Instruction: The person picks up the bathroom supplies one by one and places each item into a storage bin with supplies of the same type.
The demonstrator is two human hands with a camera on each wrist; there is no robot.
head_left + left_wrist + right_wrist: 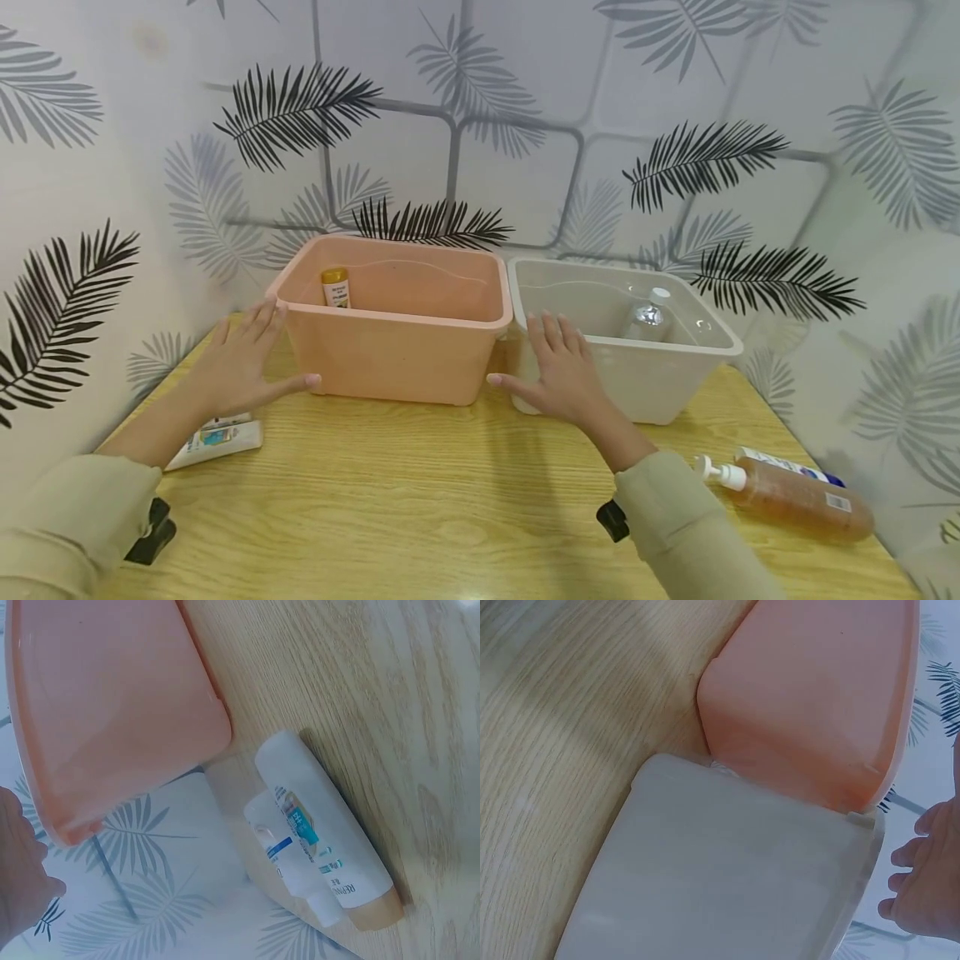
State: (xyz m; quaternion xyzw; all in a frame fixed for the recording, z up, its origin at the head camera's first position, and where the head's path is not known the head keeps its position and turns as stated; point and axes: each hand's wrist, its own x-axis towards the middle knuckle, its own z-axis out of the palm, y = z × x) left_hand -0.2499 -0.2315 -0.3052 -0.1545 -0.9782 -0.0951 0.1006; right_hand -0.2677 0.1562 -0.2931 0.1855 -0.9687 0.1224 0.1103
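Note:
Both hands are stretched forward, empty, with fingers straight and thumbs spread. The left hand (238,367) overlaps the left front corner of a peach plastic bin (390,354) in the head view, fingertips near its rim. In front of a white plastic bin (637,379) is the right hand (558,375), its fingertips around rim height and its thumb toward the gap between the bins. Inside the peach bin stands a white bottle with a yellow cap (336,289). A clear bottle with a white cap (648,319) leans inside the white bin.
Left on the wooden table (390,508), partly behind the left forearm, lie a white tube with a tan cap (326,825) and a smaller white bottle (281,851). At right lie an amber pump bottle (802,498) and a white container with a blue cap (787,467). Patterned wall covering (525,192) rises behind.

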